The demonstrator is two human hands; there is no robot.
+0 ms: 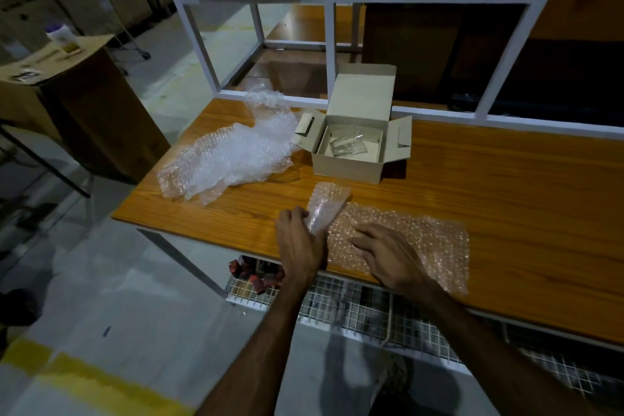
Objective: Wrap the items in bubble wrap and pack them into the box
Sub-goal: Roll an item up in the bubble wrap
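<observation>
Gripping the rolled end of a bubble-wrap sheet [398,240], the person's left hand [300,243] curls around a small wrapped bundle [326,204] at the near edge of the wooden surface [506,213], while the right hand [388,253] lies flat with fingers spread, pressing the loose sheet down. The bundle's long axis runs from about 7 o'clock to 1 o'clock, its free end pointing toward the open cardboard box [351,145], which stands at roughly 12 o'clock from the left-hand grip, near but apart from it. The unrolled sheet stretches away toward 3 o'clock, so by this view the roll looks set to travel that way, with the left hand the nearer one to the bundle and the box alike. What the bundle holds cannot be made out through the wrap. Inside the box lie clear, glass-like items [347,145], seemingly not yet wrapped. A heap of spare bubble wrap [233,159] sits at 10 o'clock, just beside the box's left flap. No brand, label or writing can be read on the box or the wrap; a printed sticker on a carton [57,78] at far left is too small to read.
</observation>
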